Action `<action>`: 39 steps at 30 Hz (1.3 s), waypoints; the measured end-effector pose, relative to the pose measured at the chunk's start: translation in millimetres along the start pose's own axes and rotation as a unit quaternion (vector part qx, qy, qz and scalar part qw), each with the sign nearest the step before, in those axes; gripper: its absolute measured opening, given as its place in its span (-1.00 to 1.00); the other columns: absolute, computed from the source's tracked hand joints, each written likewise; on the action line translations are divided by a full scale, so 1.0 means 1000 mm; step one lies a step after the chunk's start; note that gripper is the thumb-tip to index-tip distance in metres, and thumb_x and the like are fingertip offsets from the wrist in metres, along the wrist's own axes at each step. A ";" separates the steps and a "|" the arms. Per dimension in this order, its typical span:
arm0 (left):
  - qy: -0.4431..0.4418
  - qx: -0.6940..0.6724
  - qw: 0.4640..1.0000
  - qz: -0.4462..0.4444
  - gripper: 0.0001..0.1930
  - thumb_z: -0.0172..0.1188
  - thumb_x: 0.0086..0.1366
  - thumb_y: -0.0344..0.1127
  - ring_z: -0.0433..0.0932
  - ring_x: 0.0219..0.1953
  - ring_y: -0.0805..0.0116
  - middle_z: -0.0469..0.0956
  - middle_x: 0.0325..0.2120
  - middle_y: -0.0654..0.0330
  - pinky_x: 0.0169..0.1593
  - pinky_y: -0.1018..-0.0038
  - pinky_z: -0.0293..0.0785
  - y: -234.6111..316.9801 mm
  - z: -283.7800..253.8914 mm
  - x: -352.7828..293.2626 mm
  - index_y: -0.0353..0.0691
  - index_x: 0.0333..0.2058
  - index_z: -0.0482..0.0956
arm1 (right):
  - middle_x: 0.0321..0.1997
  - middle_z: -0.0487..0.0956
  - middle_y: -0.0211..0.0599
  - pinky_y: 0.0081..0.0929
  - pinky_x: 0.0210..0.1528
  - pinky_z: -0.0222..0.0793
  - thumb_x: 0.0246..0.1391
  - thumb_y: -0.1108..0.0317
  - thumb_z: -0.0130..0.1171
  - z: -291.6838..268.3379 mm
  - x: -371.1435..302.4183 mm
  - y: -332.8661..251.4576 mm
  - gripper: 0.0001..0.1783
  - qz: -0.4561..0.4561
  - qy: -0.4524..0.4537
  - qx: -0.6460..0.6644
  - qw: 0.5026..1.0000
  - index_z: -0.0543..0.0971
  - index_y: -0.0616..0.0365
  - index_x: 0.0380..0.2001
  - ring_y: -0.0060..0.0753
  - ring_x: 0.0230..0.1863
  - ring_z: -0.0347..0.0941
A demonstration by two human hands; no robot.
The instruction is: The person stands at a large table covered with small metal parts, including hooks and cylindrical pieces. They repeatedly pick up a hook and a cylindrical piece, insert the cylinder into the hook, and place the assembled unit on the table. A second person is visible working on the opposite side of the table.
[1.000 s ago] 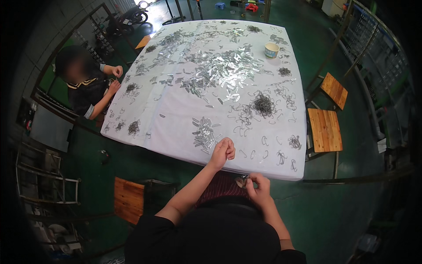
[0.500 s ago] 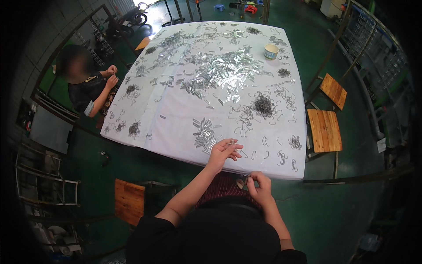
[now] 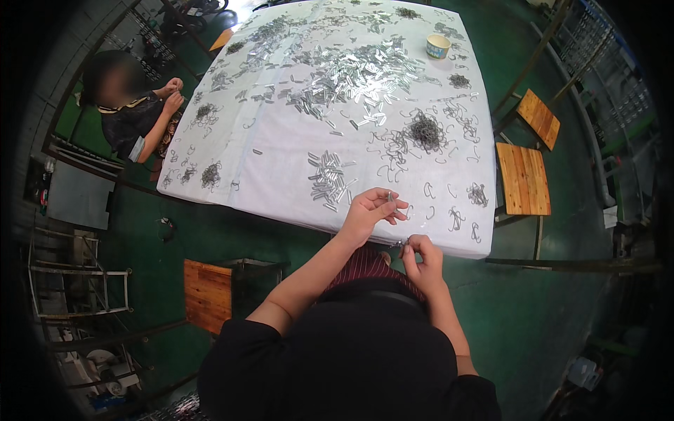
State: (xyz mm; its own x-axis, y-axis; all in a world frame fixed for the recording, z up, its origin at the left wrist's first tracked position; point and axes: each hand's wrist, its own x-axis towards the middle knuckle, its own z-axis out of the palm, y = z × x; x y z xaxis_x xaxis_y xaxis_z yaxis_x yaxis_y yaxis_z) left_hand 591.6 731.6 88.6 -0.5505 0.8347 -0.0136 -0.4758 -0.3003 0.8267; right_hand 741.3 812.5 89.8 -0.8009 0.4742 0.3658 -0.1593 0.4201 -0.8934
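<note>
Over the near edge of the white-covered table, my left hand is closed in a pinch on a small shiny metal strip. My right hand is lower and to the right, just off the table edge. Its thumb and forefinger press together on something small and dark, too little to make out. A loose pile of short metal strips lies beyond my left hand. Several thin wire hooks are scattered on the cloth to the right, with a dense heap of wire hooks farther back.
A large heap of shiny strips covers the table's middle. A paper tub stands at the far right. Another person works at the left side. Wooden stools stand right and near left.
The whole view has tilted, so the table sits higher in the picture. My left hand has shifted slightly right, away from the near strip pile. Both hands keep their pinch.
</note>
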 end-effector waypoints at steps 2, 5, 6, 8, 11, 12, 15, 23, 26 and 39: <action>-0.003 0.010 1.000 0.008 -0.87 0.09 0.14 -0.43 0.55 -0.38 0.30 0.53 -0.37 0.00 -0.37 0.53 0.44 -0.001 -0.002 0.001 -0.28 -0.31 0.40 | -0.68 0.41 -0.22 -0.56 -0.61 0.22 -0.11 0.57 0.03 -0.001 0.001 0.001 -0.92 -0.001 0.002 -0.002 1.000 0.37 0.24 -0.48 -0.39 -0.69 0.35; 0.000 0.030 0.999 0.015 -0.91 0.13 0.11 -0.47 0.55 -0.37 0.28 0.54 -0.41 0.00 -0.35 0.51 0.43 -0.001 -0.004 0.003 -0.24 -0.42 0.39 | -0.67 0.41 -0.22 -0.57 -0.60 0.23 -0.11 0.58 0.02 -0.002 0.004 0.000 -0.92 0.001 -0.004 -0.006 1.000 0.37 0.24 -0.47 -0.39 -0.68 0.36; 0.002 0.038 0.999 0.016 -0.91 0.14 0.09 -0.48 0.55 -0.36 0.28 0.54 -0.43 0.01 -0.34 0.51 0.43 -0.001 -0.004 0.004 -0.23 -0.46 0.39 | -0.66 0.41 -0.22 -0.58 -0.60 0.23 -0.11 0.58 0.02 -0.002 0.005 0.000 -0.92 0.002 -0.008 -0.007 1.000 0.37 0.25 -0.47 -0.40 -0.68 0.36; 0.005 0.048 0.999 0.021 -0.89 0.14 0.08 -0.51 0.55 -0.35 0.28 0.54 -0.44 0.02 -0.32 0.51 0.43 0.000 -0.002 0.002 -0.22 -0.52 0.38 | -0.65 0.42 -0.22 -0.59 -0.59 0.24 -0.10 0.59 0.01 -0.003 0.007 -0.001 -0.92 0.001 -0.013 -0.006 1.000 0.37 0.25 -0.46 -0.40 -0.67 0.37; -0.005 0.043 0.999 0.033 -0.86 0.15 0.05 -0.56 0.54 -0.34 0.31 0.54 -0.46 0.03 -0.29 0.51 0.43 0.001 0.008 0.002 -0.23 -0.58 0.37 | -0.65 0.43 -0.23 -0.60 -0.58 0.26 -0.08 0.59 0.00 -0.003 0.010 -0.003 -0.93 -0.001 -0.017 -0.002 1.000 0.37 0.26 -0.44 -0.42 -0.66 0.38; -0.010 0.037 0.999 0.037 -0.84 0.15 0.03 -0.58 0.53 -0.34 0.32 0.54 -0.47 0.04 -0.28 0.51 0.43 0.002 0.012 0.001 -0.23 -0.60 0.37 | -0.65 0.43 -0.24 -0.60 -0.57 0.27 -0.07 0.60 -0.01 -0.002 0.013 -0.005 -0.93 0.002 -0.018 -0.001 1.000 0.38 0.27 -0.44 -0.44 -0.65 0.38; 0.004 0.046 0.997 -0.062 -0.85 0.16 0.01 -0.59 0.52 -0.38 0.39 0.54 -0.48 0.06 -0.27 0.51 0.43 0.006 0.021 -0.007 -0.25 -0.61 0.39 | -0.65 0.44 -0.26 -0.62 -0.56 0.29 -0.05 0.60 -0.01 -0.002 0.014 -0.009 -0.93 0.034 -0.019 0.017 0.999 0.39 0.28 -0.42 -0.49 -0.64 0.39; 0.039 0.289 0.955 0.060 -0.94 0.22 -0.04 -0.54 0.46 -0.50 0.56 0.55 -0.55 0.19 -0.39 0.62 0.30 0.008 0.031 -0.018 -0.29 -0.59 0.51 | -0.60 0.51 -0.19 -0.63 -0.55 0.32 -0.09 0.58 0.05 -0.001 0.012 -0.005 -0.90 0.031 0.010 -0.006 0.999 0.43 0.30 -0.42 -0.49 -0.61 0.44; 0.072 0.327 0.939 0.081 -0.95 0.22 -0.06 -0.55 0.44 -0.54 0.57 0.54 -0.58 0.23 -0.44 0.66 0.23 0.011 0.043 -0.026 -0.31 -0.59 0.52 | -0.60 0.51 -0.16 -0.62 -0.53 0.33 -0.11 0.56 0.08 -0.002 0.006 -0.002 -0.88 0.056 0.007 -0.012 0.998 0.44 0.29 -0.41 -0.45 -0.60 0.46; 0.052 0.356 0.927 0.103 -0.92 0.25 -0.10 -0.56 0.49 -0.43 0.45 0.53 -0.52 0.14 -0.32 0.56 0.38 0.005 0.018 -0.031 -0.35 -0.57 0.51 | -0.70 0.45 -0.20 -0.57 -0.62 0.30 -0.13 0.50 0.12 0.011 0.010 -0.012 -0.88 0.080 0.022 -0.041 0.996 0.48 0.27 -0.43 -0.43 -0.71 0.39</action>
State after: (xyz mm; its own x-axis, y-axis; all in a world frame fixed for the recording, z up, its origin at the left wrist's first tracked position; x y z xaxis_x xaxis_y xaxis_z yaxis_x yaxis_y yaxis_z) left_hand 618.5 712.0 103.1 -0.6601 0.7333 0.1632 0.2007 -0.0372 0.9789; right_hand 729.0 804.1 100.9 -0.7856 0.5731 0.2334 0.0177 0.3979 -0.9173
